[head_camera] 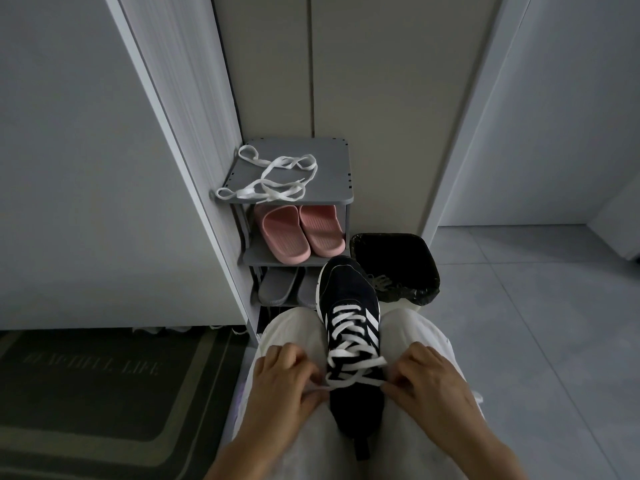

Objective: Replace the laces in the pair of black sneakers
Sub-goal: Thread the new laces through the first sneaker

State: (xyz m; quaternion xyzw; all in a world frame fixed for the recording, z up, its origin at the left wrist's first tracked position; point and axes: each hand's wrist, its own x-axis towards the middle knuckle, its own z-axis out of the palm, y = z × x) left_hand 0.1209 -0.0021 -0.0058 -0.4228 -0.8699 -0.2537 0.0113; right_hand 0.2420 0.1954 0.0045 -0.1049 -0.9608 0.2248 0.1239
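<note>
Black with white stripes, the sneaker is lying toe-away between the person's knees, on pale trousers. The left hand is pinching one end of the white lace in curled fingers, and the right hand is pinching the other end beside the top eyelets. A spare lace is lying loose on top of the grey shoe rack, above pink slippers; a black-lined bin is standing alongside.
</note>
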